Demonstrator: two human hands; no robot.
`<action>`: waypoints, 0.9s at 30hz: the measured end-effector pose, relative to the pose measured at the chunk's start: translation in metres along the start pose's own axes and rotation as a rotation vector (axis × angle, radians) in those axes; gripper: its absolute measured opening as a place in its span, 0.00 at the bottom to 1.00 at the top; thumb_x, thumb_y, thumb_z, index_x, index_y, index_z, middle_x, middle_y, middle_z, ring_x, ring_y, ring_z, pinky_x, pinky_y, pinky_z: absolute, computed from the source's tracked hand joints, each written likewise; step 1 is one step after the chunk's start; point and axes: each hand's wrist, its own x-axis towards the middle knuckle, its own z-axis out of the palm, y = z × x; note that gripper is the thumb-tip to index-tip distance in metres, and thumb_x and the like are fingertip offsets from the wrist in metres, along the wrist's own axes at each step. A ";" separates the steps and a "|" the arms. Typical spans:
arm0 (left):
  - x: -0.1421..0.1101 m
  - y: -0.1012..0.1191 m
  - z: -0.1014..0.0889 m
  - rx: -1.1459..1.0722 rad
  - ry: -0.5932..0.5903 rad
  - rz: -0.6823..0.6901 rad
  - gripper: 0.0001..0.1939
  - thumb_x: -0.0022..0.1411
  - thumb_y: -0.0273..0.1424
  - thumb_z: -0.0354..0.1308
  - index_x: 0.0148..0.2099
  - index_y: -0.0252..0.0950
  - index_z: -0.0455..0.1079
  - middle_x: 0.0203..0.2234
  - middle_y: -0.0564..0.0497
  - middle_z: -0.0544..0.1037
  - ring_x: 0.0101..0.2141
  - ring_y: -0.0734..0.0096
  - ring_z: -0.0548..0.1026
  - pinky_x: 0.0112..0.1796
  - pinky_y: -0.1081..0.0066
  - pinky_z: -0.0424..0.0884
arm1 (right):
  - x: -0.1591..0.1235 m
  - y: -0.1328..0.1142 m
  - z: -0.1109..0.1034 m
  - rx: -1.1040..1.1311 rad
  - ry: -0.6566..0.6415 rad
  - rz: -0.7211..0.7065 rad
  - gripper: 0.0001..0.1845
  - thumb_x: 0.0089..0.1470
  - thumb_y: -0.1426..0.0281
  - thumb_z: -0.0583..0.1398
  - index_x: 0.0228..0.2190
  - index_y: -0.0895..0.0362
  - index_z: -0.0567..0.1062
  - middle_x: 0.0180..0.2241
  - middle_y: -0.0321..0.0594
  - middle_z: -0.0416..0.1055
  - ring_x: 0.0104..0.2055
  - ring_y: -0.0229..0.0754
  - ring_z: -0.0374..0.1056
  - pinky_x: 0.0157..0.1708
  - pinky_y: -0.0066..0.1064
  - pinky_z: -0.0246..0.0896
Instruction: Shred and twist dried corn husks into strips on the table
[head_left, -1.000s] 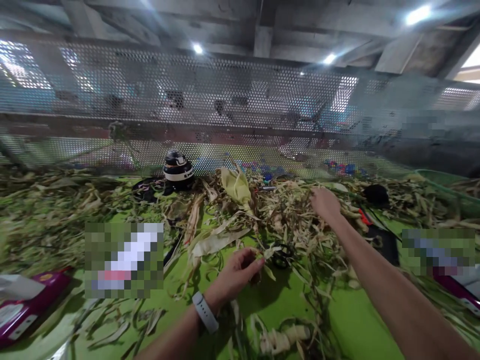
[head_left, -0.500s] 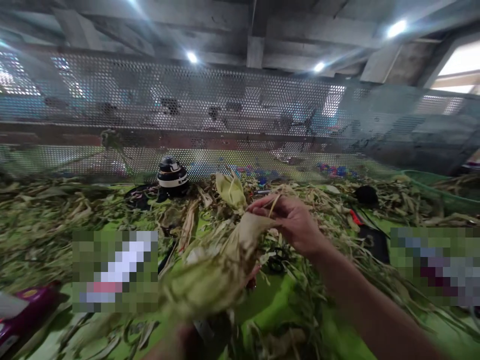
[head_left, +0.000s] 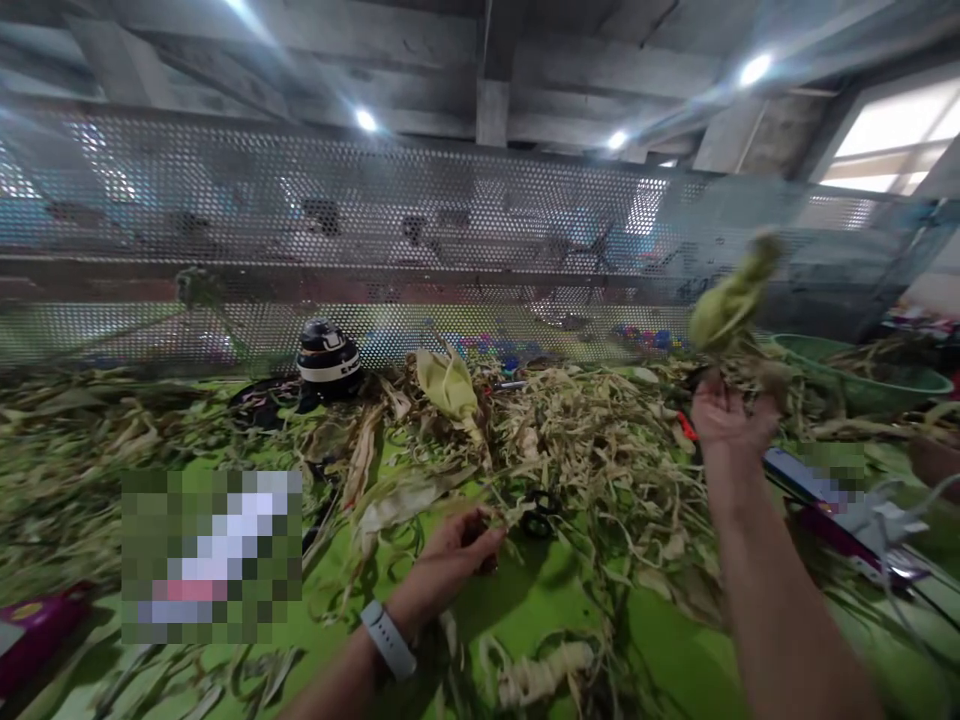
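Observation:
At the right, my right hand (head_left: 731, 415) is stretched far out with its fingers apart. Just above those fingers is a yellow-green corn husk bundle (head_left: 727, 305), blurred by motion and seemingly off the hand. My left hand (head_left: 465, 540), with a pale watch band (head_left: 388, 640) at the wrist, is low over the green table (head_left: 517, 590). Its fingers are curled together beside thin husk strips, and what they hold, if anything, is hidden. Another husk bundle (head_left: 450, 388) lies beyond my left hand. A wound, pale husk piece (head_left: 546, 675) sits near the front edge.
Loose dry husks (head_left: 600, 440) cover much of the table. A black-and-white round container (head_left: 328, 358) stands at the back, before a perforated metal screen (head_left: 450, 230). At the right are a green basket (head_left: 862, 385) and a power strip with cables (head_left: 862, 550). A purple packet (head_left: 37, 640) lies left.
My right hand has moved from the middle to the far right, and the husk bundle is now above it. My left hand, earlier mostly hidden under the bundle, now shows plainly.

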 end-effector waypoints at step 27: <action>-0.005 0.024 -0.001 -0.368 0.233 0.028 0.20 0.50 0.43 0.60 0.40 0.34 0.65 0.22 0.56 0.71 0.23 0.76 0.69 0.27 0.74 0.66 | -0.158 -0.061 0.080 -0.210 -1.516 -0.075 0.17 0.57 0.61 0.52 0.22 0.57 0.69 0.20 0.33 0.65 0.22 0.34 0.59 0.22 0.24 0.49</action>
